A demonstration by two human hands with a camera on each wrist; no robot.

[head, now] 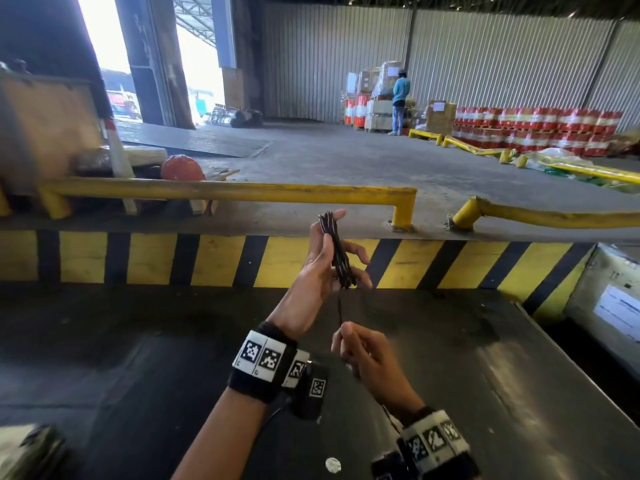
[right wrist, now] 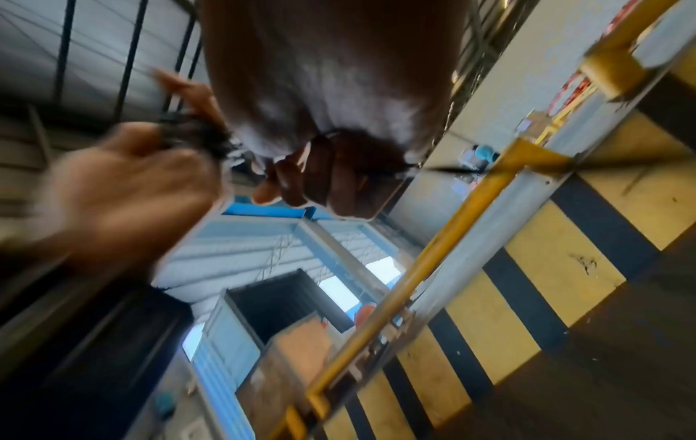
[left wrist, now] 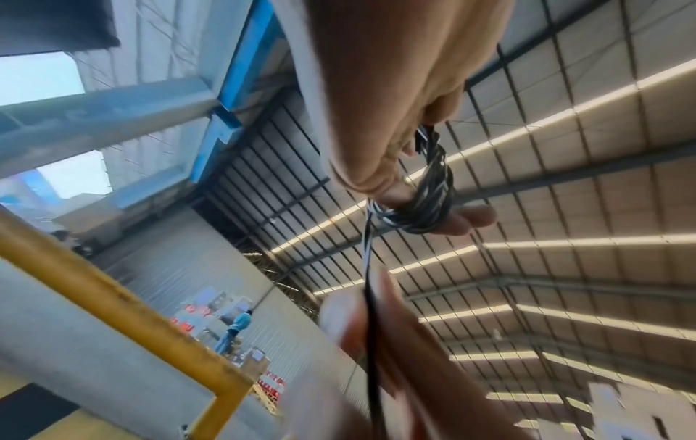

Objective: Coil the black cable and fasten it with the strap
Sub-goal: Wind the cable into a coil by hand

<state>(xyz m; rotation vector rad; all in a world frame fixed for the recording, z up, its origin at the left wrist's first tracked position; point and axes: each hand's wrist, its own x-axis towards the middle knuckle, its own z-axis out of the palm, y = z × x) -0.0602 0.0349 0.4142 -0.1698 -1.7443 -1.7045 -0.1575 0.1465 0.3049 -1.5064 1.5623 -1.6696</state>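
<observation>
In the head view my left hand (head: pixel 320 261) is raised, palm turned inward. The black cable (head: pixel 337 251) is wound in several turns round its fingers as a long narrow coil. One loose strand (head: pixel 340 311) drops from the coil's lower end into my right hand (head: pixel 346 332), which pinches it just below. The left wrist view shows the coil (left wrist: pixel 429 190) looped round the curled fingers and the strand (left wrist: pixel 368 297) running down to the blurred right hand (left wrist: pixel 380 333). In the right wrist view the right hand (right wrist: pixel 331 178) is fisted round the cable, its tail (right wrist: pixel 444 170) sticking out. No strap is visible.
Both hands hover over a dark metal table (head: pixel 138 358) bearing a small white disc (head: pixel 333 464). Beyond it run a yellow-and-black striped kerb (head: pixel 214 259) and yellow rails (head: pixel 225 190). A grey box (head: pixel 616 299) stands right. A person in blue (head: pixel 400 98) stands far off.
</observation>
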